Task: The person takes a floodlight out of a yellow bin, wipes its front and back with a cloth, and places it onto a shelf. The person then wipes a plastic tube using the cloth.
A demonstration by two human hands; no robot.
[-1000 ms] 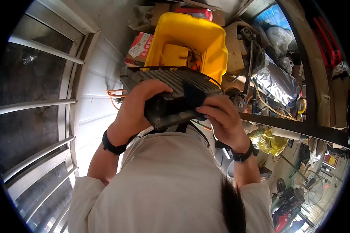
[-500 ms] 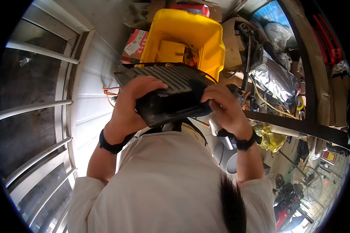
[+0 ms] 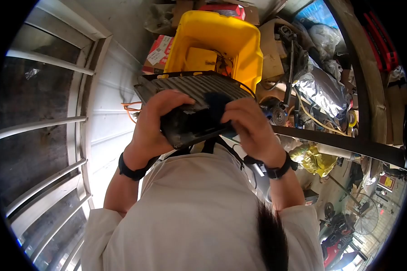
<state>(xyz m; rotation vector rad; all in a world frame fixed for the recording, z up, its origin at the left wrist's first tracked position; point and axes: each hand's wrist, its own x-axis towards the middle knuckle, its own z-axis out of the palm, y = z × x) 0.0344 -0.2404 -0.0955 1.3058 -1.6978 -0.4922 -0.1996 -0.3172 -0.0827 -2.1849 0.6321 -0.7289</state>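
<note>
A dark ribbed metal case (image 3: 167,83) is held in front of the torso, its dark end face turned toward the body. My left hand (image 3: 153,124) is wrapped round its left end, with the fingers on the ribs and the thumb below. A dark blue cloth (image 3: 216,103) lies against the right part of the case. My right hand (image 3: 253,128) pinches this cloth at the right edge, fingers bent. The underside of the case is hidden.
Beyond the case stands a yellow bin (image 3: 253,54) with a box and orange parts inside. A shelf frame (image 3: 339,144) with foil packs and parts is at the right. A barred window (image 3: 45,122) fills the left. An orange cable (image 3: 130,108) hangs by the wall.
My right hand and the cloth have moved left along the case since half a second ago. The case has tilted since the first frame, showing more of its end. My left hand keeps its grip.
</note>
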